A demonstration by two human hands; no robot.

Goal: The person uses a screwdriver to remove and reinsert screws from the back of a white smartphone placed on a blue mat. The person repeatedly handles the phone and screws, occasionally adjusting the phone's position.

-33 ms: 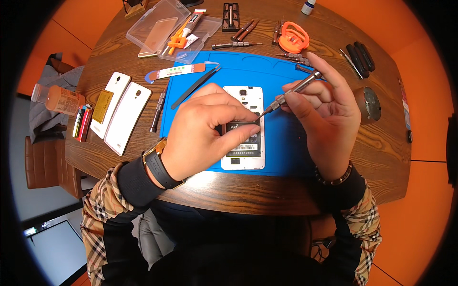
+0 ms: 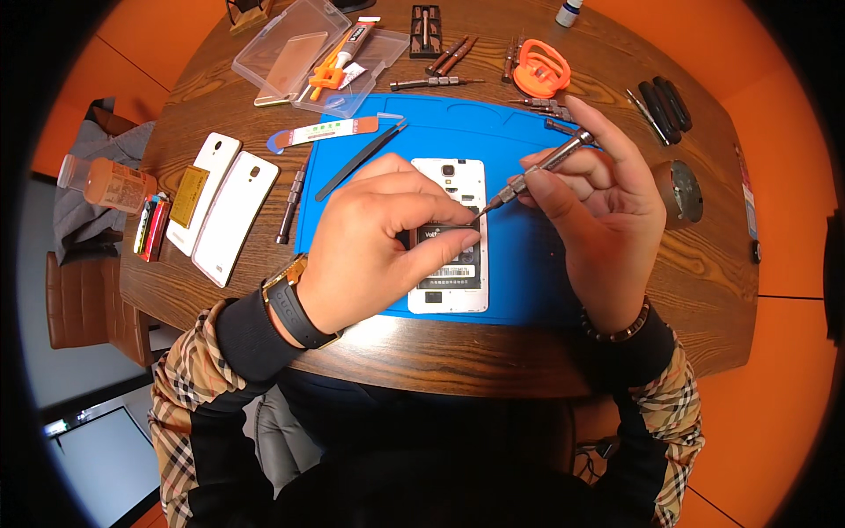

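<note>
A white smartphone [image 2: 449, 304] lies with its back cover off, showing a black battery [image 2: 451, 273] and small parts by the camera lens. My right hand [image 2: 607, 211] grips a slim metal precision screwdriver [image 2: 547, 165] between thumb and fingers, its shaft slanting down left over the phone. My left hand [image 2: 378, 238] covers the phone's left side. Its thumb and index finger are brought together in a pinch at the screwdriver's tip; anything between them is too small to make out.
The phone rests on a blue mat [image 2: 528, 290], where black tweezers [image 2: 361, 163] lie. To the left are a white back cover [image 2: 236, 220], a loose gold battery [image 2: 188, 198] and another screwdriver [image 2: 292, 207]. Beyond stand a clear plastic box [image 2: 286, 53] and an orange suction cup [image 2: 540, 69].
</note>
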